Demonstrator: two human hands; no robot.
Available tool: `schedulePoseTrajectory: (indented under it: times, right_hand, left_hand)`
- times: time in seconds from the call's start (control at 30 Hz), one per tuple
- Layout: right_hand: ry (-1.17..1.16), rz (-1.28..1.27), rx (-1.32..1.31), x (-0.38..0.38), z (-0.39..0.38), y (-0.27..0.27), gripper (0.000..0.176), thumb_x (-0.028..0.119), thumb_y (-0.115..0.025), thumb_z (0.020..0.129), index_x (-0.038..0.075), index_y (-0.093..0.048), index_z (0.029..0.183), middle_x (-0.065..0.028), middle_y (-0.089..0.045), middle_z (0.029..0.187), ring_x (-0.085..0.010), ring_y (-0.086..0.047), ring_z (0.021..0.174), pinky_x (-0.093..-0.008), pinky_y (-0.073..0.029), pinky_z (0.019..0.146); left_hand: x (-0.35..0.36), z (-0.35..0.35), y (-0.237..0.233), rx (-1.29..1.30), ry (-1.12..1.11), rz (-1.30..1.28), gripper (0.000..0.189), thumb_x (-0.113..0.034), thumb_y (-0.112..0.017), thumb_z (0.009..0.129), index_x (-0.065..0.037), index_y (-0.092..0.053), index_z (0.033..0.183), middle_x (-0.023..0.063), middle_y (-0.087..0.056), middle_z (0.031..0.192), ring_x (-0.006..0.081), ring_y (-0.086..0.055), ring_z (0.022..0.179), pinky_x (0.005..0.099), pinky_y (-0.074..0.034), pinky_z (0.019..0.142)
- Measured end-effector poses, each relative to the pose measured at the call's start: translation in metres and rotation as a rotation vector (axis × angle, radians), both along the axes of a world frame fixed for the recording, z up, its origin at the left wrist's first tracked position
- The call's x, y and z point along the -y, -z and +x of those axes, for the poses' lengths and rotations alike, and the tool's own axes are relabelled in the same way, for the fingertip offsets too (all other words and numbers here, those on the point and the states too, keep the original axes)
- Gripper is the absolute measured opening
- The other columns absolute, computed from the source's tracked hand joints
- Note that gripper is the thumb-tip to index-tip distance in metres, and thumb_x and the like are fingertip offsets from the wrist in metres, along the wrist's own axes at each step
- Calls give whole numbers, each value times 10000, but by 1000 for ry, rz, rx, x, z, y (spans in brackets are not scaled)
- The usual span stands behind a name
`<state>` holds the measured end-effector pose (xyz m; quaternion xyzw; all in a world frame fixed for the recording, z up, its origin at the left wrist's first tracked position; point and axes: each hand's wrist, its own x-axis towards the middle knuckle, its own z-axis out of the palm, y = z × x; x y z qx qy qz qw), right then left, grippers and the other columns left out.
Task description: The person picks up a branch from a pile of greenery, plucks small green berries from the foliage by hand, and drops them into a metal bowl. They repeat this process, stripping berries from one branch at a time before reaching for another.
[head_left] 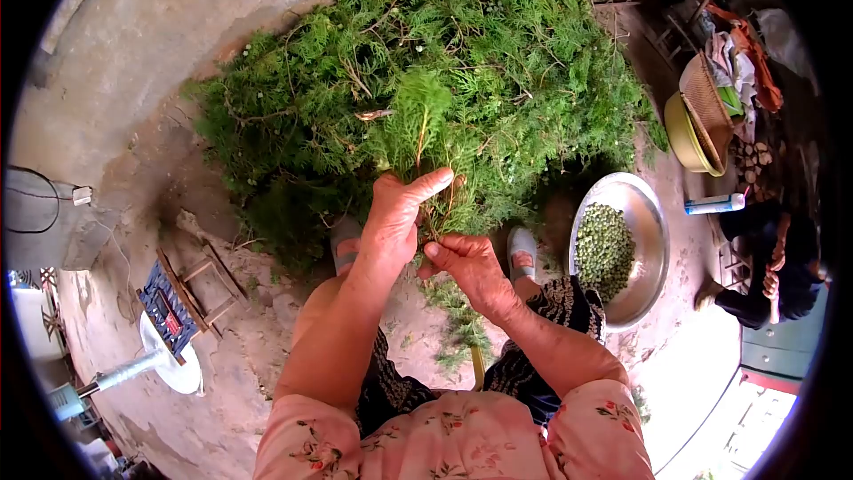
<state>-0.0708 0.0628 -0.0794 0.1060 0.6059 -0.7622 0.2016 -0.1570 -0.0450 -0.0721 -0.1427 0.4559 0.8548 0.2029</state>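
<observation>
My left hand (397, 213) is closed around a green leafy sprig (423, 124), its thumb stretched along the thin brown stem. Lower and to the right, my right hand (466, 268) pinches at the sprig's bottom end, thumb against the fingers. The two hands are close together. Beyond them spreads a large heap of green leafy branches (498, 62). A metal basin (653, 240) holding many small green round pieces (605, 249) stands on the ground at the right.
A small wooden stool (218, 289) and a round white fan base (173, 356) are at the left. At the right are a yellow tub (682, 133) with a basket, a white-blue tube (714, 204) and a seated person in dark clothes (786, 276).
</observation>
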Motion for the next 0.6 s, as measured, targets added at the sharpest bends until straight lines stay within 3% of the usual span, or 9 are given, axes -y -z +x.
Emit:
schedulePoseTrajectory:
  times: [0.03, 0.23, 0.3, 0.33, 0.4, 0.43, 0.5, 0.6]
  right_hand:
    - [-1, -4, -2, 0, 0, 4, 222, 189, -571, 878, -21, -638, 908, -74, -647, 728, -110, -589, 697, -270, -469, 723]
    - [-57, 99, 21, -4, 1, 10, 197, 141, -587, 854, -26, -637, 946, -67, -653, 772, -104, -585, 710, -266, -479, 649]
    - [-332, 474, -44, -14, -8, -4, 182, 102, -580, 846, -24, -624, 970, -54, -647, 790, -93, -586, 713, -253, -480, 626]
    - [-328, 473, -42, -21, -12, -7, 182, 102, -580, 846, -24, -624, 970, -54, -647, 790, -93, -586, 713, -253, -480, 626]
    - [-81, 532, -77, -33, -21, -10, 155, 90, -537, 858, -1, -621, 951, -47, -622, 720, -91, -552, 653, -244, -469, 609]
    - [-79, 533, -76, -37, -26, -10, 155, 90, -537, 858, -1, -621, 951, -47, -622, 720, -91, -552, 653, -244, -469, 609]
    - [436, 178, -113, -43, -34, -8, 120, 80, -546, 870, 22, -616, 948, -22, -613, 740, -84, -546, 648, -244, -474, 610]
    - [497, -5, -212, -49, -41, -11, 149, 119, -600, 851, 31, -622, 970, -5, -613, 768, -99, -541, 629, -239, -452, 635]
  left_hand:
    - [0, -1, -5, -54, 24, 35, 244, -48, -717, 719, 12, -608, 929, 71, -639, 838, 163, -607, 705, 314, -490, 632]
    - [-8, 4, -7, -87, 99, -31, 241, 11, -727, 674, 33, -631, 894, 86, -649, 793, 148, -607, 660, 278, -492, 614]
    - [-8, 5, -8, -58, 37, -22, 230, 23, -717, 672, 25, -635, 887, 82, -652, 806, 144, -608, 663, 277, -493, 617]
    - [-9, 5, -9, -75, 6, -11, 217, 24, -710, 675, 13, -639, 879, 73, -654, 815, 135, -610, 673, 269, -488, 625]
    - [-8, 3, -8, -77, 1, -31, 217, 22, -708, 677, 9, -639, 883, 70, -655, 817, 130, -609, 678, 266, -485, 630]
    - [-8, 3, -8, -81, -7, -50, 218, 20, -706, 680, 6, -640, 887, 67, -655, 819, 125, -609, 683, 263, -482, 634]
    - [-9, 4, -10, -83, 2, -66, 217, 13, -704, 683, -2, -641, 889, 62, -656, 821, 121, -606, 690, 264, -477, 648]
    - [-12, 7, -13, -104, 9, -106, 206, 10, -704, 683, -7, -642, 879, 55, -656, 817, 120, -606, 688, 268, -476, 643]
